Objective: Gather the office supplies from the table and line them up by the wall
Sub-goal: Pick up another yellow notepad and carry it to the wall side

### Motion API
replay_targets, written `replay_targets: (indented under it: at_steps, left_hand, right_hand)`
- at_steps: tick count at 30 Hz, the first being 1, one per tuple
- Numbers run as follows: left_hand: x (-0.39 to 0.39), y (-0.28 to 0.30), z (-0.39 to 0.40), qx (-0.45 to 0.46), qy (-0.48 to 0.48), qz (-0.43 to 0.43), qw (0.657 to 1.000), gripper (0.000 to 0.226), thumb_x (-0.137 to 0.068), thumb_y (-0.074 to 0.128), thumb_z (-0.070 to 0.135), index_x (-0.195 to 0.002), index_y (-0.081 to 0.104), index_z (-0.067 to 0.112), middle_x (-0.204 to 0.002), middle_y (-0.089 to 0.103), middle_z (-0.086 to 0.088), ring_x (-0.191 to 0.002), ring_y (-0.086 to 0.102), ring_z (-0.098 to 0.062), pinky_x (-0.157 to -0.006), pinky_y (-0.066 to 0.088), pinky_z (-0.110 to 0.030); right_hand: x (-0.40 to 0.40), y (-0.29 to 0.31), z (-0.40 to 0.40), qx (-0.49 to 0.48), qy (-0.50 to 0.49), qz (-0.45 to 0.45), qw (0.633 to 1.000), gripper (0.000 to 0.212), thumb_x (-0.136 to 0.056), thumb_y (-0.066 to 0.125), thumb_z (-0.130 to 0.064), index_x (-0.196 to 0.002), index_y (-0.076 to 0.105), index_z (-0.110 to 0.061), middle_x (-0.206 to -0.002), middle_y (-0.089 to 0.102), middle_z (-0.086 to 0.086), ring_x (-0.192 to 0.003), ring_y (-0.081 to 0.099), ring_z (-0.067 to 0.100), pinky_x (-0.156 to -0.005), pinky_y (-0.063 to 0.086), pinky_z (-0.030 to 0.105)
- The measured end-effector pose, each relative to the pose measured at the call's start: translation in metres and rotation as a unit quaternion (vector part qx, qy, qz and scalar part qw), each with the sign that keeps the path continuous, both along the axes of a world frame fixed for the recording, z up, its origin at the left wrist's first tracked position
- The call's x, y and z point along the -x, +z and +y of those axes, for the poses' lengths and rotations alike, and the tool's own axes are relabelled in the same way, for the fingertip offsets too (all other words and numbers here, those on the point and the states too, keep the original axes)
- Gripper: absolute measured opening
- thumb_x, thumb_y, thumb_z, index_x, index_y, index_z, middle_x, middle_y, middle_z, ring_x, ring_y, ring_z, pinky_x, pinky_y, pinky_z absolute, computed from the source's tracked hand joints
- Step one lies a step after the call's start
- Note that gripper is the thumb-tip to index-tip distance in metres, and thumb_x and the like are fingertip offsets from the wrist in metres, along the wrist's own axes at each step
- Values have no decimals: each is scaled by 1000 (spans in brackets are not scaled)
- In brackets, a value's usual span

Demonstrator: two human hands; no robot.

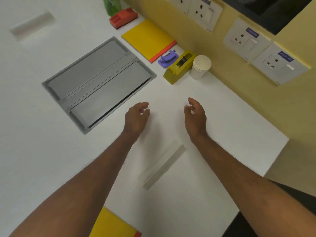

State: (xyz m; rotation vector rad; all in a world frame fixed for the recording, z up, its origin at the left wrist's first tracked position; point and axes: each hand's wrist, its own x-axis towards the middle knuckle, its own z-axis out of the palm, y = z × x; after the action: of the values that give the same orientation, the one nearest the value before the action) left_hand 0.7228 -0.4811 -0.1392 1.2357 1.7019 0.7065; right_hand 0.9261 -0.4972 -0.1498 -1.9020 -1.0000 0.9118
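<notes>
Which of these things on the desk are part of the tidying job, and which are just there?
Part of the job:
- red stapler
- yellow notebook by the wall
- purple punch
- yellow tape dispenser
- paper cups
- second yellow notebook, at the near edge, not yet lined up

Just there:
- grey cable hatch
- wall sockets
- green object

Both hands, left and right, hold nothing.

Bright, even overhead light, faint shadows, soft blur throughout, wide-angle bending at edges.

An office: a white surface (213, 106) with a grey cable hatch (95, 82), wall sockets (246, 38) on the yellow wall (191, 40), a tape dispenser (178, 67) and notebook (147, 38).
</notes>
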Motion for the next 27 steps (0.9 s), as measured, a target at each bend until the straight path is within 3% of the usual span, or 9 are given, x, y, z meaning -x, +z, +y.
replay_targets:
  at_steps: [3, 6, 10, 17, 27]
  left_hand:
    - [28, 16, -55, 14, 16, 5, 1000, 30, -96, 61, 16, -125, 67, 17, -124, 69, 4, -113, 63, -14, -104, 47, -31]
    - [56, 28, -113, 25, 38, 17, 999, 31, -96, 60, 16, -127, 67, 16, -125, 69, 4, -114, 63, -15, -103, 47, -30]
    - [98, 34, -199, 39, 111, 16, 993, 30, -97, 59, 18, -126, 68, 18, -126, 68, 5, -113, 62, -14, -98, 45, -24]
    - [157, 27, -323, 79, 262, -6, 962, 32, -98, 56, 23, -128, 67, 19, -127, 68, 4, -116, 61, -13, -105, 48, -36]
    - [178, 12, -455, 140, 417, -47, 897, 35, -99, 52, 15, -132, 64, 14, -131, 65, -4, -121, 60, -21, -107, 48, -45]
  right_hand:
    - [7, 16, -49, -10, 43, -61, 997, 38, -103, 51, -17, -140, 57, -18, -143, 56, 0, -128, 53, 13, -111, 45, 33]
    - [21, 29, -94, -23, 61, -91, 994, 36, -103, 51, -15, -138, 60, -14, -141, 57, 2, -134, 51, 21, -113, 43, 45]
    - [56, 44, -152, -27, 62, -87, 994, 35, -101, 49, -14, -135, 59, -17, -137, 54, 1, -131, 49, 23, -108, 46, 46]
    - [128, 47, -251, -29, 110, -35, 993, 36, -100, 50, -7, -135, 56, -12, -133, 53, 5, -125, 51, 29, -103, 49, 46]
    - [185, 20, -360, 88, 272, -52, 957, 42, -101, 50, -14, -143, 48, -16, -143, 46, 3, -133, 45, 24, -109, 45, 49]
